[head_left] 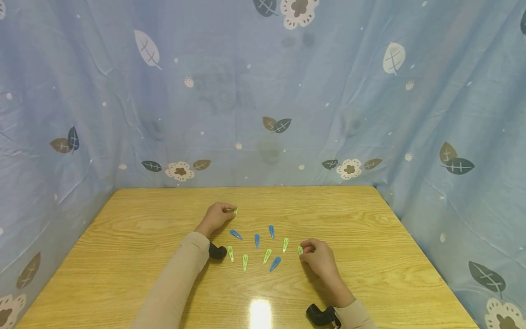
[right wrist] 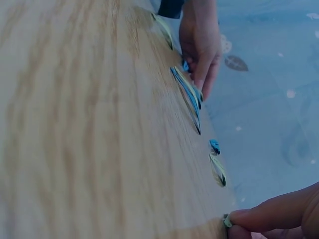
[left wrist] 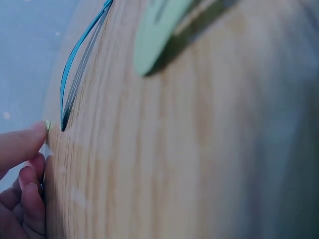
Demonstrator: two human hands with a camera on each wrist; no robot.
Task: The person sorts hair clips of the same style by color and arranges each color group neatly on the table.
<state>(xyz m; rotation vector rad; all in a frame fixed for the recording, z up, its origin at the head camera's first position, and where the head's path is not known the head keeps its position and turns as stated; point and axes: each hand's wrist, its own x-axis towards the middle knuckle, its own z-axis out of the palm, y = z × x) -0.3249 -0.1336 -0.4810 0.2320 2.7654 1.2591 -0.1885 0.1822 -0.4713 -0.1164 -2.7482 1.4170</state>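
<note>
Pinching a lime-green teardrop hair clip (head_left: pixel 236 211) just below the frame's centre, the left hand (head_left: pixel 217 217) is facing the right hand (head_left: pixel 321 259), pinching a matching green clip (head_left: pixel 300 250) lower right; four blue clips (head_left: pixel 257 241) and four loose green clips (head_left: pixel 243 262) are lying between on the wood-grain worktop (head_left: pixel 370 256).

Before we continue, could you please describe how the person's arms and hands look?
The left sleeve and right sleeve are plain beige. The left hand and right hand are ungloved. A black device sits by the left sleeve's end, a second black device by the right.
</note>
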